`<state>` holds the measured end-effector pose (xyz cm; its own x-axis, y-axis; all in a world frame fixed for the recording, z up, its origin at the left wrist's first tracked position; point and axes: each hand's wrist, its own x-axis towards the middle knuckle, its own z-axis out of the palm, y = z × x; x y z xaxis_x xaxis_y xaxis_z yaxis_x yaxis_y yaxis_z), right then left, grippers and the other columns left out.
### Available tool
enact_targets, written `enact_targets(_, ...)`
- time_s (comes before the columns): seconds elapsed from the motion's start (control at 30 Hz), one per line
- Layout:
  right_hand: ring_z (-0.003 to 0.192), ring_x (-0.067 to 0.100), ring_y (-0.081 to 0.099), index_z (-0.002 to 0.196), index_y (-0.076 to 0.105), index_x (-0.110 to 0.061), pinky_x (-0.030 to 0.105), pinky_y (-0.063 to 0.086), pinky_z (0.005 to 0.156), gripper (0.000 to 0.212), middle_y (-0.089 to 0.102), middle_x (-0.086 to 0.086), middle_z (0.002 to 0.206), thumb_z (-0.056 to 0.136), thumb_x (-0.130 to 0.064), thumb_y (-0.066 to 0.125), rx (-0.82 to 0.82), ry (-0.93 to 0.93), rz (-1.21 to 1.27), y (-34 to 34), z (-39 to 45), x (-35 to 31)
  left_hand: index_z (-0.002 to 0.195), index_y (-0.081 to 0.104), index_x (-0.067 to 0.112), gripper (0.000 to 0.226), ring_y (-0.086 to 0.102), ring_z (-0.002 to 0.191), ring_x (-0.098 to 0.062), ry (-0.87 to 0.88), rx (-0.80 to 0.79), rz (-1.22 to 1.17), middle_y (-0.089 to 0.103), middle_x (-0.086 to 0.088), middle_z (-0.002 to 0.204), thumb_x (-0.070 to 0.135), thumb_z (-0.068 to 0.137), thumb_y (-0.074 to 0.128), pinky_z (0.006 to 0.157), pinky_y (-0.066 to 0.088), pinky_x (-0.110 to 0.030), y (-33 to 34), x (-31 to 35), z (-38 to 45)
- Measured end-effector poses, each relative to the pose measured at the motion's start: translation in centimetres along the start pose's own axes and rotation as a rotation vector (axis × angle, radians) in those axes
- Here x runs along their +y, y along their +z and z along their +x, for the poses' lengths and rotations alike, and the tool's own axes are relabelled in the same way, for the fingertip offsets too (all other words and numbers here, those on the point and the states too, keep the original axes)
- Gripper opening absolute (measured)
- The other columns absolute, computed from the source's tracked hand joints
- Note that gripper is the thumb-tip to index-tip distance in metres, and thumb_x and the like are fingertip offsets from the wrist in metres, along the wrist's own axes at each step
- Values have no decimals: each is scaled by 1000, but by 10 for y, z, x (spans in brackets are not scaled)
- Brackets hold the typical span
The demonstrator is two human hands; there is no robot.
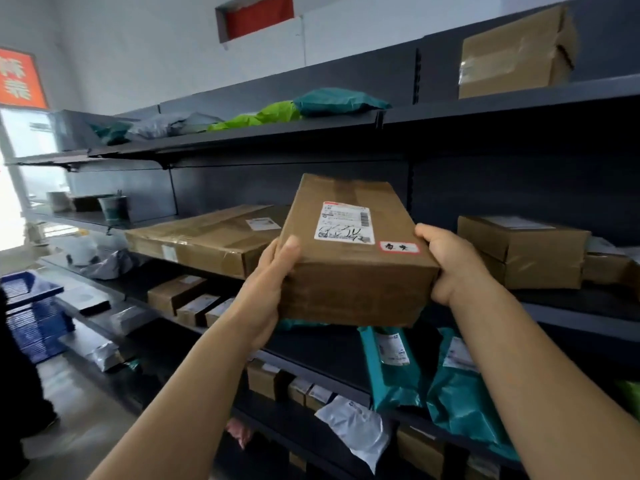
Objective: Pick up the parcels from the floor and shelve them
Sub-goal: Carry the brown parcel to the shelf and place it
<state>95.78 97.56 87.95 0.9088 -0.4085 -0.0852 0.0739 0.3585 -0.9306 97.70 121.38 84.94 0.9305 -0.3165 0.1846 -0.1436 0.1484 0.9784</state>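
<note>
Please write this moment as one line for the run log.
phase: shelving | held: cardboard box | left hand: grips left side | right hand: grips right side | position: raised before middle shelf

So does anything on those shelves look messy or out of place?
Mostly tidy. The teal bags on the lower shelf lean and hang over its edge, and the box up top has a rumpled, loosely taped flap. The held box looks intact.

Held parcel (353, 258): white shipping label (344, 223) (scrawled over), print seemingly unreadable.
</note>
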Motion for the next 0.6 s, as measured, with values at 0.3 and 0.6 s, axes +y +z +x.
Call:
enact_targets(0.3, 55, 21, 66, 78, 69, -15, 28, 53, 52, 23, 68, 5, 69, 91, -28, 56, 91, -92, -116, 18, 57, -20, 139, 46, 35, 75, 66, 103, -26, -99, 28, -15, 65, -6, 123, 62, 72, 62, 85, 56, -43, -1, 2, 112)
enact_targets(0.6, 69, 26, 63, 91, 65, -10, 34, 50, 59, 15, 66, 11, 81, 93, -23, 60, 234, -76, -153, 13, 124, -16, 141, 48, 32, 69, 66, 101, -27, -196, -14, -48, 66, -7, 122, 59, 78, 62, 75, 55, -37, 22, -27, 202)
